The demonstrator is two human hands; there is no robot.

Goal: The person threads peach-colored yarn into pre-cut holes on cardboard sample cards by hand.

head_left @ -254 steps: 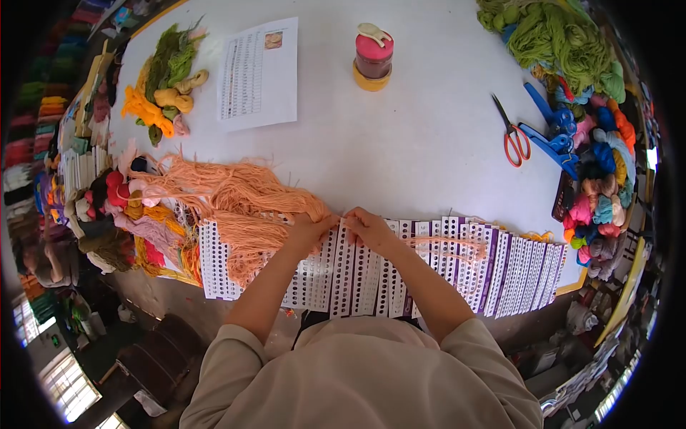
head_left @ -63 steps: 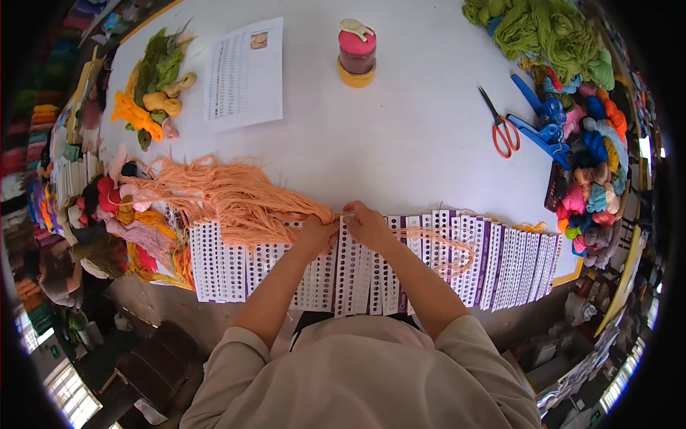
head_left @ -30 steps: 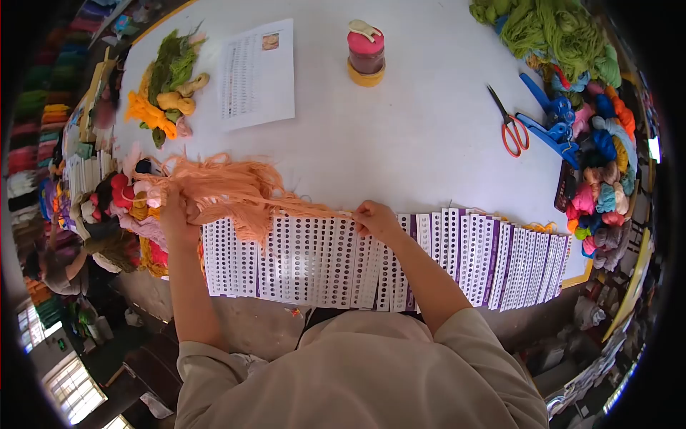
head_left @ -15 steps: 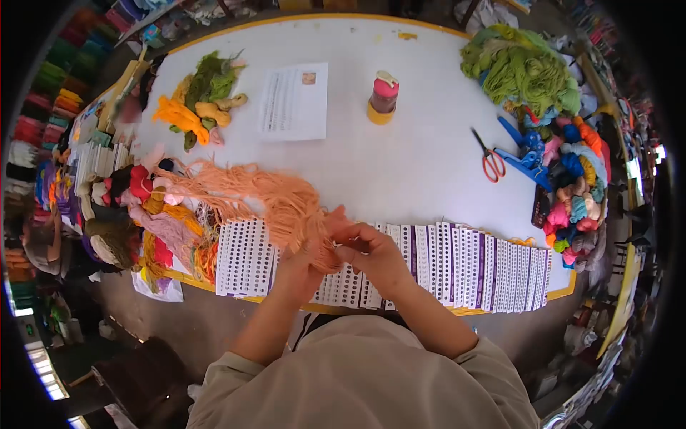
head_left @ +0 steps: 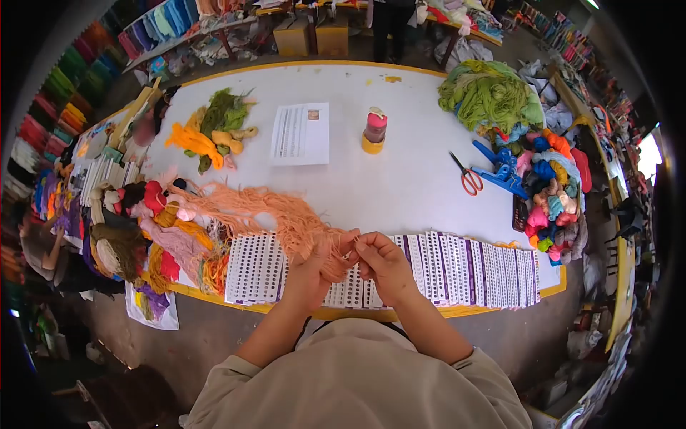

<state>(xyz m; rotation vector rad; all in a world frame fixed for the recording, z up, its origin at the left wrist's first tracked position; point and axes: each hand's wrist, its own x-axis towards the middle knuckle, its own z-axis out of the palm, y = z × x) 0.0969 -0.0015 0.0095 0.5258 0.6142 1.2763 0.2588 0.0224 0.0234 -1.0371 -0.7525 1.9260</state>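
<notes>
Loose, wavy peach-orange yarn (head_left: 275, 209) sprawls on the white desk (head_left: 400, 193); the left hand (head_left: 311, 274) grips it. The right hand (head_left: 386, 270) seemingly pinches it too.

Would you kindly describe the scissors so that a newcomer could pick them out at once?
On the white table, find the heap of green yarn at the far right corner. Lower in the view, just left of the blue tools, lie the scissors. Their dark, pointed blades and red loop handles set them apart from the blue tools.

The left hand (head_left: 311, 277) partly hides the cards (head_left: 255, 270) — the printed sheet (head_left: 300, 137) is illegible.
</notes>
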